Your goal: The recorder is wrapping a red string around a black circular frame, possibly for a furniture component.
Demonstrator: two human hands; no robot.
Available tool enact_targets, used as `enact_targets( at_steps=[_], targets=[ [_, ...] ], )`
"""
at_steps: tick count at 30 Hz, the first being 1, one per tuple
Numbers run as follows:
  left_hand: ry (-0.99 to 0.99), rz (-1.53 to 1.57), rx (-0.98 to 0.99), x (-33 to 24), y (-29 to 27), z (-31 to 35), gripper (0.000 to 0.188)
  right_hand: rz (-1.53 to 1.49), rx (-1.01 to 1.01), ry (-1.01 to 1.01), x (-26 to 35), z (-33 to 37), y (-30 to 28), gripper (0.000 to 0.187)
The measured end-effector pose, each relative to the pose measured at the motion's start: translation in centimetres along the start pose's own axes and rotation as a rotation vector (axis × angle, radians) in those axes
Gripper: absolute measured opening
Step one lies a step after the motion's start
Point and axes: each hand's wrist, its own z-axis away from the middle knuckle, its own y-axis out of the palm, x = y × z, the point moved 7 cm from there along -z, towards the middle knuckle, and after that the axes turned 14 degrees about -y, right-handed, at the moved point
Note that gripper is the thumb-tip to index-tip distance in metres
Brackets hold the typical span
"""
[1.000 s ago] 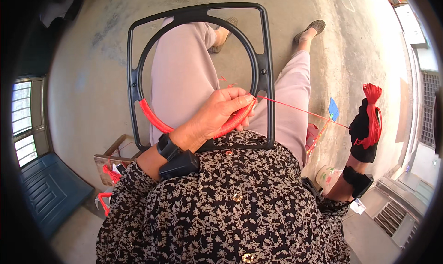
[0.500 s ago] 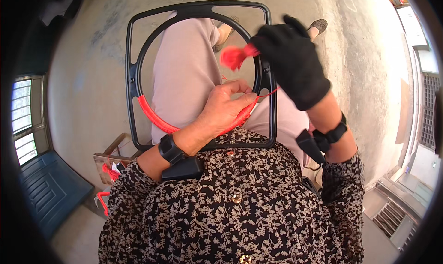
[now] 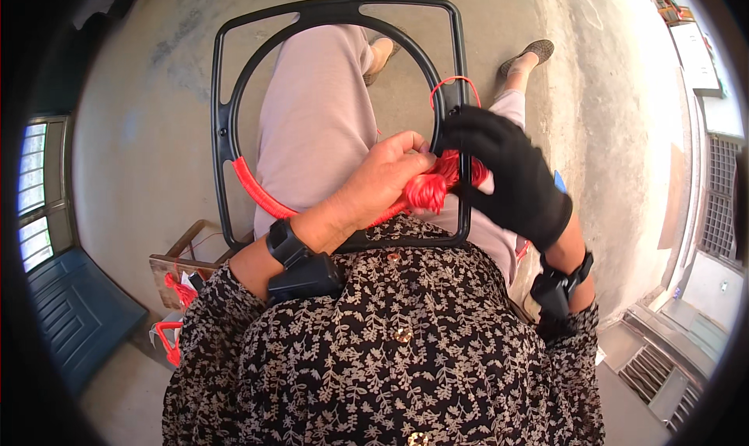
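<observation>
A black frame (image 3: 328, 11) with a round inner ring lies across my lap. Red cord wrapping (image 3: 261, 196) covers the ring's lower part. My bare left hand (image 3: 378, 175) pinches the ring's right side, where the wrapping ends. My black-gloved right hand (image 3: 515, 181) is at the frame's right bar, its fingers curled around a bundle of red cord (image 3: 427, 192). The bundle lies in the gap between ring and bar, its looped end hanging inside the ring. Above the hands, a loose loop of cord (image 3: 454, 78) arches over the ring and bar. The gloved fingertips are partly hidden.
On my left, a wooden box (image 3: 175, 267) holds more red cord (image 3: 182, 290), beside a blue panel-like seat (image 3: 90, 313). My legs and shoes are under and beyond the frame, on a concrete floor (image 3: 148, 118). A metal grille (image 3: 659, 372) stands at lower right.
My right hand has come down and inward, bringing the red bundle from above the ring to its right side. A cord loop now stands up there. My left hand keeps its pinch.
</observation>
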Motion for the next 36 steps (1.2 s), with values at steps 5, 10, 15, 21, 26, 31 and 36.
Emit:
enact_targets(
  at_steps=[5, 10, 15, 21, 26, 31, 36],
  targets=[
    [-0.048, 0.346, 0.128, -0.2, 1.7, 0.2, 0.012, 0.267, -0.102, -0.056, 1.9, 1.8, 2.3, 0.046],
    [-0.257, 0.114, 0.019, -0.3, 0.9, 0.1, 0.014, -0.835, -0.455, 0.487, -0.2, 7.2, 2.2, 0.036],
    [-0.283, 0.028, 0.047, 0.2, 0.6, 0.1, 0.018, -1.439, -1.215, 0.485, -2.3, 12.5, -2.3, 0.047],
    [-0.253, 0.161, 0.078, 0.2, 0.9, 0.2, 0.020, -1.456, -1.206, 0.294, -2.5, 18.1, -5.3, 0.039],
    [-0.237, 0.283, 0.100, -0.1, 1.0, 0.5, 0.017, -0.916, -1.271, 0.832, -6.1, 20.7, -5.3, 0.042],
    [-0.165, 0.184, 0.018, -0.3, 1.5, 0.4, 0.012, -0.910, -1.050, 0.608, -9.4, 13.3, -6.0, 0.042],
    [-0.081, -0.043, -0.117, 0.5, -0.6, 0.3, 0.011, 0.428, -0.251, 0.022, -3.1, -2.7, -2.4, 0.049]
  ],
)
